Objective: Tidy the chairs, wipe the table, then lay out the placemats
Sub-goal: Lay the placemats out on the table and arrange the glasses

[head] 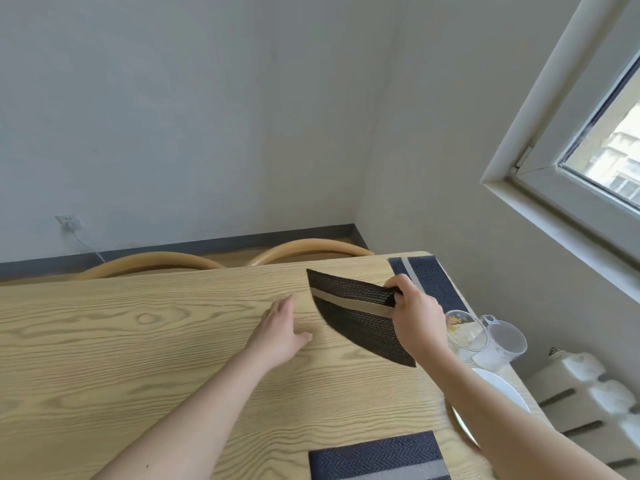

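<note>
The table (138, 341) has a pale top with a printed wood grain and a rounded far right corner. Above its right half, the right hand (417, 315) grips a black placemat (360, 317) at one edge, thumb on top. This mat is woven and ribbed, with a beige stripe, and it bends in a curve. Whether it is one mat or several, I cannot tell.

The left hand (280, 330) is flat with straight fingers, low over the table's middle, holding nothing. A navy placemat (433, 278) with herringbone weave and a grey stripe lies flat at the table's far right corner. A second navy placemat (377, 455) lies at the near edge. Along the right edge stand a clear plastic bowl (465, 330), a clear jug (505, 341) and a white plate (502, 389). Behind the far edge show two curved wooden chair backs (149, 261).
</note>
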`<act>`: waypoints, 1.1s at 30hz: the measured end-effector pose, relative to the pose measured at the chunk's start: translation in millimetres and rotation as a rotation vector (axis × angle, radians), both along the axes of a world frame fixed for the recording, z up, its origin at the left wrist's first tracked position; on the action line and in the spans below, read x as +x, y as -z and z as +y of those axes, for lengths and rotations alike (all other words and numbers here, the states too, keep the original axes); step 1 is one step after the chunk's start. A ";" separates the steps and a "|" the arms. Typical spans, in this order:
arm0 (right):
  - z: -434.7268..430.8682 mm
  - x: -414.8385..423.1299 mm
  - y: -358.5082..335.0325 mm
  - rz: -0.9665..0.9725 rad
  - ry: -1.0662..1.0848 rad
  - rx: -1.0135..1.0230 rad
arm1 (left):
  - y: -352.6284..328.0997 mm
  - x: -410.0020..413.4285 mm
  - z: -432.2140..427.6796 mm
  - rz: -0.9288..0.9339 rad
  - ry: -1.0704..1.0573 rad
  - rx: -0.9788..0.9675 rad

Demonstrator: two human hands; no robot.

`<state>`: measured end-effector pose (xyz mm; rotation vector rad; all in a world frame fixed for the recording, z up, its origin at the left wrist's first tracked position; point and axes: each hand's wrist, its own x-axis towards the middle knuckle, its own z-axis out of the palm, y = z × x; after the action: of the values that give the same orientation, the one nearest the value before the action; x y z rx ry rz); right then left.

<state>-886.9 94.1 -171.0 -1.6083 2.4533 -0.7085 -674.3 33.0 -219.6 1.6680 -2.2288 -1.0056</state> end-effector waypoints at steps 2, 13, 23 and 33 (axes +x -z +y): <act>1.7 11.7 -5.8 -0.046 -0.018 -0.015 | -4.0 8.6 1.6 0.093 -0.075 0.046; -2.3 69.2 -18.2 -0.500 0.010 -0.107 | -9.9 89.7 2.6 0.405 -0.362 0.281; 5.1 142.7 39.7 -0.924 0.020 0.537 | 20.9 176.9 4.3 0.331 -0.516 0.080; -40.3 263.8 89.7 -0.521 0.014 0.569 | 53.1 287.2 -11.3 0.324 -0.771 0.013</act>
<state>-623.2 53.7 -260.7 -1.0346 2.0264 -0.3215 -387.1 21.7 -272.7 1.9432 -1.2040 -0.9658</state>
